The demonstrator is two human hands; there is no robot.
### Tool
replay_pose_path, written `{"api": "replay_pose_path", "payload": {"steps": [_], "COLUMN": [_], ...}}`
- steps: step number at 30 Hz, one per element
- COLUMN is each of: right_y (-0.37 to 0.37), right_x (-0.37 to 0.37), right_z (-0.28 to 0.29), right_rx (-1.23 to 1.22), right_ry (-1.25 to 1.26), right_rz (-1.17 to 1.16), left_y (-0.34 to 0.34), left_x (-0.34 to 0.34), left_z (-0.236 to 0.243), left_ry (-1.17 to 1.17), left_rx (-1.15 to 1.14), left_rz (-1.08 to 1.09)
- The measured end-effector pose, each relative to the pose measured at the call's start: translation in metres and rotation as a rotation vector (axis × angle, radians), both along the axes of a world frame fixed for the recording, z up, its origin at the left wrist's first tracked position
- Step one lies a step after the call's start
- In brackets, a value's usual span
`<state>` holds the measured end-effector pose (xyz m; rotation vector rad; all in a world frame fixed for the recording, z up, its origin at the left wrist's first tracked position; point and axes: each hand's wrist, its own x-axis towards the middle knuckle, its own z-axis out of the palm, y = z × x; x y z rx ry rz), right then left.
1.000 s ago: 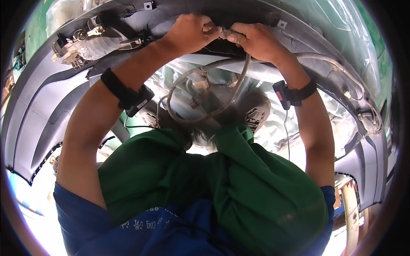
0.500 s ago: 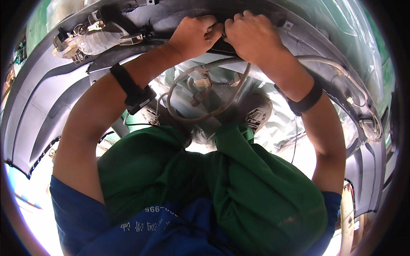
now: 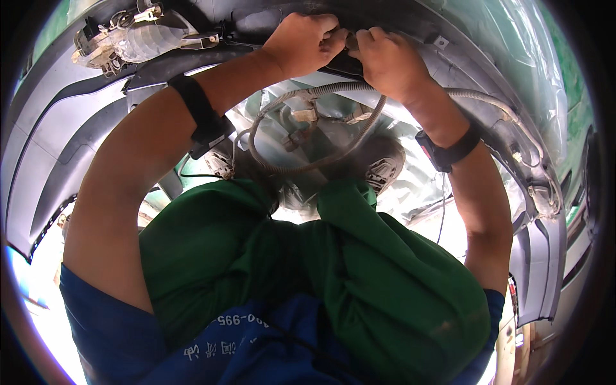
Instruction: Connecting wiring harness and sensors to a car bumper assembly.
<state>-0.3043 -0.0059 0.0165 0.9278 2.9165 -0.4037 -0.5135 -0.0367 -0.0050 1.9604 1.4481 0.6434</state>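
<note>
My left hand [image 3: 309, 42] is closed, its thumb and fingers pinched together at the top middle, over the dark inner side of a car bumper [image 3: 77, 144]. Just to its right, my right hand [image 3: 393, 63] is closed too, fingertips bent down. Something small and dark shows between the two sets of fingertips, mostly hidden, so its kind cannot be told. Below my hands a wiring harness in grey corrugated tubing [image 3: 343, 86] hangs in a loop, with dirty pale connectors [image 3: 306, 114] inside the loop.
A fog lamp [image 3: 138, 52] with plugs and wires is mounted on the bumper at upper left. Another lamp-like part [image 3: 544, 197] sits at the right, joined by the harness. Clear plastic sheeting [image 3: 523, 70] lies behind. My shoes [image 3: 385, 167] are under the loop.
Both hands have shifted slightly right, the right one also a little down, and a small gap shows between their fingertips. The bumper and harness appear slightly shifted in view.
</note>
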Motion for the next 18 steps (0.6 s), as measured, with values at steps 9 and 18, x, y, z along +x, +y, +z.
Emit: {"api": "replay_pose_path", "payload": {"steps": [9, 18], "right_y": [-0.002, 0.004], "right_x": [-0.008, 0.016], "right_z": [-0.005, -0.024], "right_rx": [0.016, 0.323], "right_ry": [-0.271, 0.115], "right_rz": [0.020, 0.277], "left_y": [0.002, 0.001], "left_x": [0.001, 0.003], "left_z": [-0.007, -0.006], "left_ry": [-0.047, -0.074], "left_rx": [0.115, 0.156], "left_rz": [-0.020, -0.032]}}
